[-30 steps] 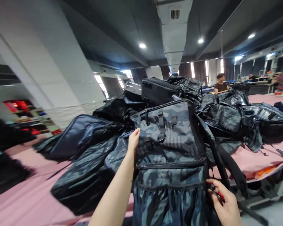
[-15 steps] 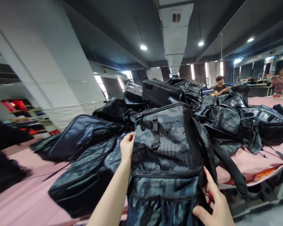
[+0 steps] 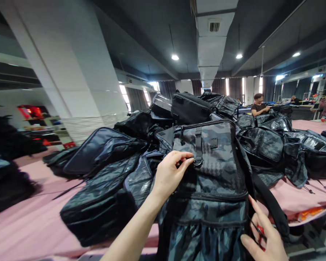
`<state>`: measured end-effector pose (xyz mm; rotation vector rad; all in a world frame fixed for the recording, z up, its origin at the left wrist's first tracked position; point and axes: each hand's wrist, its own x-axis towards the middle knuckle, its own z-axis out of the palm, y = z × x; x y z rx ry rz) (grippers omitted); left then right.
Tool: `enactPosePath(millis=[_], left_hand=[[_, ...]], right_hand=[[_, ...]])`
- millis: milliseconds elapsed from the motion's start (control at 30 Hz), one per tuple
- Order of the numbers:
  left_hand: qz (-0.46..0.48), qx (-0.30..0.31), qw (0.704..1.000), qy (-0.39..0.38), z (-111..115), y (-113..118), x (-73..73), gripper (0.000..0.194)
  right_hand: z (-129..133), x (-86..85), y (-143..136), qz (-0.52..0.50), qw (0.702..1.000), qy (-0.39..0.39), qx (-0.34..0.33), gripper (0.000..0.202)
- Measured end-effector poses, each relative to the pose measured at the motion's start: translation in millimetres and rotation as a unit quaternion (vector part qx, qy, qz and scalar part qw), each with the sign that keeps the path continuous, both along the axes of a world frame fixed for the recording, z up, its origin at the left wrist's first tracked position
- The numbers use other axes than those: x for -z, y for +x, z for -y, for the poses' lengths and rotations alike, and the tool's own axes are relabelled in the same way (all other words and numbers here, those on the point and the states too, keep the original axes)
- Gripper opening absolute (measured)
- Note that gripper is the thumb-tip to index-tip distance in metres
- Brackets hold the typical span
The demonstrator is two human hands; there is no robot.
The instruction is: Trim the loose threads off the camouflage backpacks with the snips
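A dark camouflage backpack point(image 3: 212, 170) stands upright in front of me, its front panel facing me. On that panel hangs a strap with a metal ring point(image 3: 198, 163). My left hand point(image 3: 172, 170) is closed, thumb and index finger pinched at the left edge of the ring. At the backpack's lower right side is my right hand point(image 3: 266, 228), fingers curled around a small red and black tool point(image 3: 260, 233), mostly hidden by the fingers.
More camouflage bags lie on the pink-covered table point(image 3: 24, 224), to the left point(image 3: 97, 192), behind and to the right point(image 3: 268, 141). A white pillar point(image 3: 78, 65) rises at the left. One person point(image 3: 258, 105) works beyond the bags; others are farther back.
My left hand has moved from the backpack's left edge to the ring on its front and pinched there. The view has shifted slightly; my right hand stays at the bag's right side.
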<state>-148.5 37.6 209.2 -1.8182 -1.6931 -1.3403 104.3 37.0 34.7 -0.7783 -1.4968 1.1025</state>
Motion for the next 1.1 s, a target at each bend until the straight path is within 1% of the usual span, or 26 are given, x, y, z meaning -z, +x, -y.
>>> enactPosePath(millis=[100,167,233,300,333,400,500,567,633,700,733,800,867,1000,1100], left_hand=[[-0.034,-0.031,0.999,-0.024,-3,2,-5.3,0.02],[-0.047,-0.041,0.998,-0.031,-4,6,-7.7,0.016],[-0.02,-0.026,0.999,-0.016,-5,10,-7.6,0.016],[0.046,0.01,0.999,0.008,-6,14,-5.2,0.018],[0.082,0.028,0.996,0.019,-7,16,-3.5,0.019],[0.139,0.055,0.988,0.026,-8,18,-0.3,0.02],[0.165,0.071,0.983,0.026,-7,22,2.5,0.02],[0.157,0.07,0.984,0.034,-5,23,3.2,0.02],[0.142,0.061,0.987,0.042,-2,23,3.9,0.02],[0.129,0.053,0.989,0.045,0,23,5.1,0.02],[0.125,0.051,0.99,0.046,1,22,5.9,0.02],[0.122,0.05,0.99,0.048,2,20,7.9,0.02],[0.124,0.051,0.99,0.051,2,18,9.5,0.02],[0.126,0.056,0.989,0.049,4,18,10.8,0.019],[0.115,0.058,0.99,0.055,6,19,10.8,0.018]], right_hand=[[1,0.1,2,0.016,1.0,0.006,-0.004,0.077],[2,-2.1,3,0.034,0.999,0.015,0.008,0.077],[2,-8.2,6,0.047,0.998,0.029,0.031,0.073],[2,-19.8,12,0.053,0.996,0.052,0.056,0.066],[2,-28.3,15,0.06,0.994,0.069,0.065,0.062],[-1,-50.5,21,0.087,0.987,0.114,0.078,0.052],[-9,-93.5,21,0.13,0.965,0.211,0.087,0.038],[-15,-122.9,11,0.147,0.942,0.288,0.094,0.03],[-21,-148.4,-5,0.18,0.915,0.347,0.101,0.024],[-27,-167.6,-23,0.219,0.888,0.389,0.113,0.024],[-31,-174.5,-31,0.242,0.874,0.406,0.117,0.022],[-37,-183.5,-43,0.285,0.848,0.429,0.123,0.018],[-42,-186.8,-50,0.306,0.832,0.448,0.118,0.013],[-47,-184.4,-55,0.287,0.811,0.501,0.098,0.019],[-47,-182.9,-57,0.301,0.788,0.529,0.098,0.021]])
